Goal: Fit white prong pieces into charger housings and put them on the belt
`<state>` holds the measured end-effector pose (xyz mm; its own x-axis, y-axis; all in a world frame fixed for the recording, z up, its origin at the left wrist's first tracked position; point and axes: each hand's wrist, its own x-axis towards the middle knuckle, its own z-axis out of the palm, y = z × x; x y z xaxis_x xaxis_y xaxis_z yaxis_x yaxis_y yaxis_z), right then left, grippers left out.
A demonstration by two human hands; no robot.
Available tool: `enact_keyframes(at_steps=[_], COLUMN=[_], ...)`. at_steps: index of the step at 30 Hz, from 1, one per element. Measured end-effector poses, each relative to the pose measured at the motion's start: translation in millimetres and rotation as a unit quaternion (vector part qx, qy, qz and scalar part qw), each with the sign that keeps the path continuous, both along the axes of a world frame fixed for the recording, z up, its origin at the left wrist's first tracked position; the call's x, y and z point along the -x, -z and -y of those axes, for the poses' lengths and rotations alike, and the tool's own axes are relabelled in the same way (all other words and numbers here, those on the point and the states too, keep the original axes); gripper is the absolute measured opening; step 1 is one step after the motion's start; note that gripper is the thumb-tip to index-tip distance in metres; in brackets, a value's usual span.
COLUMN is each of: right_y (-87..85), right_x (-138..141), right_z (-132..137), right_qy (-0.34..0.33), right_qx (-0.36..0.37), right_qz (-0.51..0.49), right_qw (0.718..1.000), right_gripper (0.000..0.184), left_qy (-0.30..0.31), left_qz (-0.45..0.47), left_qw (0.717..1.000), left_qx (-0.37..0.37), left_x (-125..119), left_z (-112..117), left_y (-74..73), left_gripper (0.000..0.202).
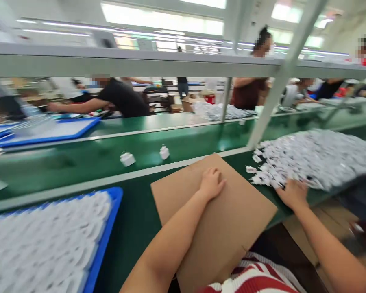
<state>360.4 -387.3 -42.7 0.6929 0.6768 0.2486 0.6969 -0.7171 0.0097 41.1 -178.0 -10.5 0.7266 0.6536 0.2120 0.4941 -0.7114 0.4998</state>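
My left hand [212, 183] rests on a brown cardboard sheet [228, 215], fingers slightly bent and thumb apart. The sheet lies at an angle over the green table, its near end against my striped shirt. At the near edge of a heap of small white plastic parts [320, 158], my right hand [294, 193] touches the pieces with its thumb spread from the fingers. Its fingertips are partly hidden, and I see nothing gripped in it. The parts are too small and blurred to name more exactly.
A blue tray [117, 199] filled with rows of white pieces stands at left. Two white pieces, one a small block [127, 159], lie on the green conveyor belt [146, 142]. A metal post [271, 97] and overhead shelf [140, 65] cross ahead. Several people work beyond.
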Motion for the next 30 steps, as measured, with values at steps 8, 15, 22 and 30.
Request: enact_keyframes(at_steps=[8,15,22,30], right_y=[-3.8,4.7,-13.9,-59.6], right_x=[10.8,9.2,-38.5,-126.9], right_z=[-0.9,7.0,-16.5,-130.3], right_qy=[-0.035,-0.142,-0.116,-0.198], right_qx=[-0.08,-0.174,-0.167,-0.015], right_qz=[-0.062,-0.104,-0.084,-0.099], right_qw=[0.994,0.969,0.975,0.975], right_gripper=[0.079,0.042,0.03,0.044], left_qy=[0.027,0.03,0.003,-0.045], left_qz=[0.001,-0.003,-0.061,-0.191], left_qw=[0.999,0.998,0.996,0.976], left_qx=[-0.018,-0.053,-0.072,-0.094], left_x=[-2.6,-1.1,1.3,-3.0], left_z=[-16.9,-28.0,-21.4,-15.0], left_y=[10.3,20.4,14.7,10.7], left_gripper=[0.041,0.047,0.065,0.085])
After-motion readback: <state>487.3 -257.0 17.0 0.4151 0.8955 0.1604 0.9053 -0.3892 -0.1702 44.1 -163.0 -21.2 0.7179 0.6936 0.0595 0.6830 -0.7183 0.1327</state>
